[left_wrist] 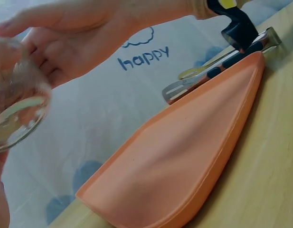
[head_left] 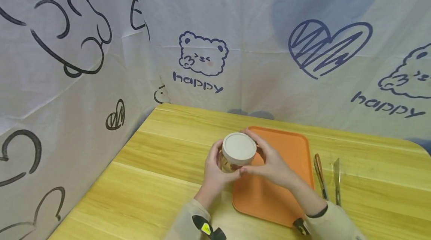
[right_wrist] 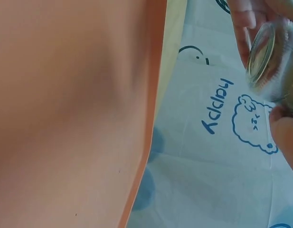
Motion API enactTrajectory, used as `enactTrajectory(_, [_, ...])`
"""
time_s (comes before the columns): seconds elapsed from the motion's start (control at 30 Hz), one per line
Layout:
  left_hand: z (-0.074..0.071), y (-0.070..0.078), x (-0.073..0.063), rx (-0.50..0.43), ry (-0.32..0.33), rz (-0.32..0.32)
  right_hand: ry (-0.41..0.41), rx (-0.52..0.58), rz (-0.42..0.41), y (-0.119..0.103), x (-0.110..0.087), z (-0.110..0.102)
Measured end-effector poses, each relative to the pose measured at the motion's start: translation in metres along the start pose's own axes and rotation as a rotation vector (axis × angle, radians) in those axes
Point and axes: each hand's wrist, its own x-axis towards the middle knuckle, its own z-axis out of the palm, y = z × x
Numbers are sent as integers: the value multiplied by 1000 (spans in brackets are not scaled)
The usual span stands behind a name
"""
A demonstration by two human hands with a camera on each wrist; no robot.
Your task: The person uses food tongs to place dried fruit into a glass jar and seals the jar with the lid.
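A clear jar [head_left: 226, 165] with a round white lid [head_left: 239, 148] is held between both hands, over the left part of an orange tray [head_left: 259, 195]. My left hand [head_left: 215, 172] grips its left side, and my right hand [head_left: 274, 165] curves round its right side. The thumbs come together at the front of the jar. In the left wrist view, the glass of the jar [left_wrist: 23, 111] shows tilted and see-through, raised above the level of the tray [left_wrist: 165, 156]. The right wrist view catches the jar [right_wrist: 267, 66] at its right edge.
Right of the tray lie a utensil with a brown handle [head_left: 318, 169] and a slim metal utensil [head_left: 337, 180]. A wood-grain table [head_left: 161, 150] carries everything. White cloth [head_left: 256, 79] printed with bears and hearts hangs behind and to the left.
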Motion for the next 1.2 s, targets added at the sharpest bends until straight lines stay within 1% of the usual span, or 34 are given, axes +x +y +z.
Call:
enactTrajectory(0.03, [-2,0,0,-30,-23,-14,-8,6,-1,0,0,-1])
enactTrajectory(0.07, [-3,0,0,-29,-37,-16,-13,9,0,0,-1,-1])
enactTrajectory(0.13, [-3,0,0,20,-43,-1,-8,7,8,0,-1,-1])
enactTrajectory(0.27, [-1,0,-1,173,10,29,23,2,17,0,-2,1])
enactTrajectory(0.37, [1,0,0,227,36,19,46,-18,26,1,-1,2])
enactTrajectory(0.47, [0,0,2,236,34,-21,67,-72,50,3,1,3])
enactTrajectory(0.57, [-4,-2,5,227,7,-81,66,-131,92,7,6,4])
enactTrajectory(0.67, [-11,-8,7,220,-31,-149,33,-179,136,13,11,4])
enactTrajectory(0.8, [-21,-18,10,275,-64,-211,-21,-241,173,23,21,6])
enactTrajectory(0.93, [-30,-27,12,309,-68,-225,-52,-266,179,33,30,12])
enactTrajectory(1.03, [-36,-33,13,304,-71,-229,-63,-252,178,39,37,18])
enactTrajectory(1.1, [-39,-37,14,295,-74,-244,-69,-237,181,43,39,21])
enactTrajectory(1.13, [-41,-37,14,292,-77,-250,-70,-227,188,45,41,23])
enactTrajectory(1.2, [-42,-32,14,287,-87,-265,-74,-219,203,48,42,25])
